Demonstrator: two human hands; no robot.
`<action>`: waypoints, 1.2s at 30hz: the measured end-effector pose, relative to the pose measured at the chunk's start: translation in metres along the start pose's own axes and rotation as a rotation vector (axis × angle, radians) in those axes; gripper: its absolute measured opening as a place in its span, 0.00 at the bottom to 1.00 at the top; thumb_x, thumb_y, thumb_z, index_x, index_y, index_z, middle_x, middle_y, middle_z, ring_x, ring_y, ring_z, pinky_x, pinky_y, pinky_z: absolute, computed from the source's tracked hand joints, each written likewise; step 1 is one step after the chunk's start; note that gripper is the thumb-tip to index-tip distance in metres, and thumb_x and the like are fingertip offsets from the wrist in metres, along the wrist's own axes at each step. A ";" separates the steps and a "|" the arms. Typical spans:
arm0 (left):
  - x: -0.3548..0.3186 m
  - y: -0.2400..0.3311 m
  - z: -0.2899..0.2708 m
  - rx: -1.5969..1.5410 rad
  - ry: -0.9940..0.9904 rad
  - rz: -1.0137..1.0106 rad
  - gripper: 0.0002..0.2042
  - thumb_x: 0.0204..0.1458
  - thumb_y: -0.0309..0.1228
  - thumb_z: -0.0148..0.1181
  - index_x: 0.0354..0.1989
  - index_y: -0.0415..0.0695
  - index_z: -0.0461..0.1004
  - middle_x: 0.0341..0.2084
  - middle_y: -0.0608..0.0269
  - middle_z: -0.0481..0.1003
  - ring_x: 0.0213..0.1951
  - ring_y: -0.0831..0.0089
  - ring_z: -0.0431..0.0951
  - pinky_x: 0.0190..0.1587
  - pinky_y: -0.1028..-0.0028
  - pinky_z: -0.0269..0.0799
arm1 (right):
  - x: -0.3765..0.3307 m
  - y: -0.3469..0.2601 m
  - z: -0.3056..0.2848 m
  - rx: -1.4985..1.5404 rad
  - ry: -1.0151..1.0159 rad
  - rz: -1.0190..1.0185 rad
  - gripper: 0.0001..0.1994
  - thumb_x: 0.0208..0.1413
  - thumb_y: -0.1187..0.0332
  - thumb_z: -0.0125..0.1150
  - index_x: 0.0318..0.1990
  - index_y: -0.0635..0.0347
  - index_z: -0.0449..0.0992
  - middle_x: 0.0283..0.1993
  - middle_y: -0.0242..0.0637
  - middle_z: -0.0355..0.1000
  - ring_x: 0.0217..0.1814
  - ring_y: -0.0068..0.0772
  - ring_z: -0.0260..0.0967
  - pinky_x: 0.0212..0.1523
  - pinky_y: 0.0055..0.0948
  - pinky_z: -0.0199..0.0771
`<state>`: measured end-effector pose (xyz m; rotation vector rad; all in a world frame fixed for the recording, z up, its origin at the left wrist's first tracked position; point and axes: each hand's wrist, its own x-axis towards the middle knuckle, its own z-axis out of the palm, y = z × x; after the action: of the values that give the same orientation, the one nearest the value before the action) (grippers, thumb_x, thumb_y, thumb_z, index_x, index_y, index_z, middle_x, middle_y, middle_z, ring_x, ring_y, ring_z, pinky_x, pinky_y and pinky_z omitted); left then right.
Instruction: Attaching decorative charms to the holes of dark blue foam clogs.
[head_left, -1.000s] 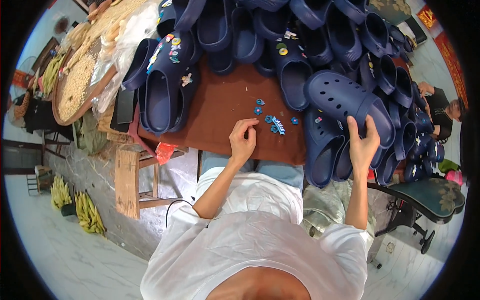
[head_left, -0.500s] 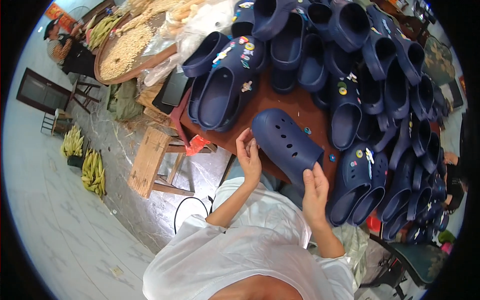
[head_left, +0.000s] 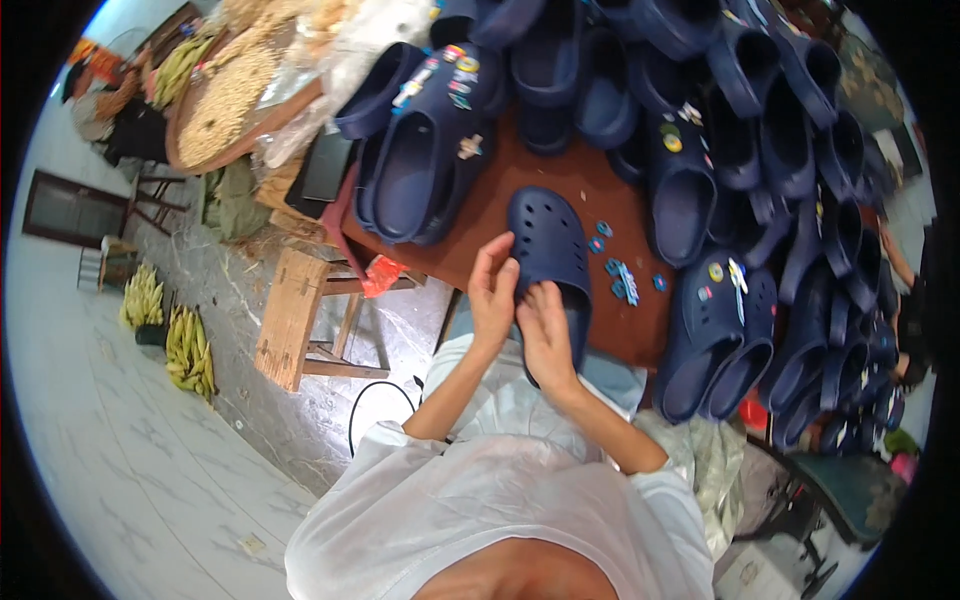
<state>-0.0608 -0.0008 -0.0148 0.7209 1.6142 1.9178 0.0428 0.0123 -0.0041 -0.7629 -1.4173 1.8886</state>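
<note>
A plain navy clog (head_left: 548, 235) with vent holes lies toe-away in front of me, at the table's near edge. My left hand (head_left: 492, 295) grips its left side, thumb and fingers against the upper. My right hand (head_left: 548, 335) is at the foot opening, its fingertips reaching into the clog under the upper; part of those fingers is hidden. Just right of the clog, small shoe charms (head_left: 622, 285) in blue, red and white are scattered on the brown tabletop (head_left: 620, 335). A pair of charm-decorated navy clogs (head_left: 705, 335) stands right of the charms.
Many navy clogs (head_left: 785, 150) are heaped along the table's far and right sides. More decorated clogs (head_left: 420, 160) stand at left, near a dark phone (head_left: 328, 168). A wooden stool (head_left: 290, 320) stands left, below a round tray of pale kernels (head_left: 225, 110). Another person (head_left: 120, 115) is at far left.
The clog has turned from slanting to nearly straight, its opening now facing me. My right hand has moved from its heel end left into the opening. More charms show on the table.
</note>
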 end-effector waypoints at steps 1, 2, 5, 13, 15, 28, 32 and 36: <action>0.003 0.000 -0.003 0.035 -0.022 0.016 0.18 0.61 0.24 0.51 0.60 0.36 0.69 0.56 0.55 0.71 0.58 0.69 0.70 0.62 0.71 0.63 | 0.001 0.006 -0.001 -0.020 -0.028 -0.006 0.24 0.65 0.78 0.46 0.67 0.69 0.53 0.66 0.55 0.61 0.71 0.41 0.58 0.69 0.35 0.58; 0.005 -0.003 -0.009 0.106 -0.041 0.044 0.18 0.60 0.22 0.51 0.60 0.35 0.68 0.56 0.55 0.71 0.58 0.69 0.70 0.61 0.72 0.64 | -0.001 0.010 -0.004 -0.040 -0.065 -0.011 0.24 0.65 0.77 0.47 0.67 0.69 0.53 0.65 0.55 0.62 0.69 0.41 0.61 0.67 0.35 0.61; 0.007 0.001 -0.006 0.007 -0.049 -0.012 0.19 0.59 0.20 0.52 0.60 0.36 0.68 0.56 0.55 0.70 0.58 0.69 0.70 0.61 0.72 0.64 | -0.008 -0.032 -0.018 -0.124 -0.189 0.008 0.18 0.63 0.79 0.51 0.59 0.68 0.68 0.57 0.49 0.72 0.57 0.38 0.73 0.59 0.31 0.72; 0.007 0.006 -0.004 0.074 -0.057 -0.057 0.19 0.60 0.20 0.52 0.60 0.36 0.68 0.57 0.55 0.70 0.59 0.67 0.71 0.63 0.70 0.64 | -0.001 -0.071 -0.107 -1.042 0.222 -0.266 0.11 0.55 0.79 0.58 0.46 0.62 0.76 0.41 0.44 0.71 0.41 0.46 0.72 0.42 0.38 0.73; 0.002 0.012 0.000 0.082 -0.011 -0.003 0.18 0.59 0.21 0.53 0.59 0.36 0.69 0.56 0.54 0.70 0.58 0.67 0.71 0.62 0.70 0.64 | 0.002 -0.059 -0.125 -1.253 0.228 -0.300 0.17 0.51 0.81 0.59 0.51 0.63 0.73 0.48 0.44 0.69 0.48 0.50 0.68 0.47 0.43 0.71; -0.078 0.010 0.044 -0.206 -0.108 -0.034 0.10 0.56 0.25 0.55 0.46 0.37 0.70 0.45 0.56 0.70 0.48 0.71 0.70 0.52 0.73 0.66 | 0.013 -0.034 -0.146 -1.309 0.250 -0.266 0.13 0.51 0.80 0.61 0.46 0.63 0.77 0.39 0.43 0.71 0.43 0.47 0.72 0.44 0.42 0.73; -0.063 0.000 0.046 -0.353 -0.064 -0.284 0.15 0.58 0.25 0.55 0.52 0.36 0.67 0.47 0.59 0.69 0.50 0.72 0.69 0.58 0.73 0.63 | 0.015 -0.048 -0.132 -1.237 0.320 -0.263 0.11 0.52 0.78 0.62 0.44 0.61 0.79 0.37 0.40 0.72 0.39 0.45 0.73 0.41 0.40 0.73; -0.038 0.010 0.049 -0.498 -0.051 -0.333 0.19 0.59 0.28 0.56 0.57 0.33 0.66 0.53 0.57 0.70 0.54 0.73 0.70 0.59 0.74 0.62 | 0.021 -0.048 -0.110 -1.087 0.330 -0.350 0.12 0.51 0.77 0.64 0.44 0.60 0.81 0.37 0.38 0.73 0.39 0.42 0.73 0.39 0.37 0.73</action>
<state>-0.0003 0.0059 0.0001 0.2720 1.0728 1.9147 0.1224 0.1034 0.0140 -1.1279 -2.1372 0.5806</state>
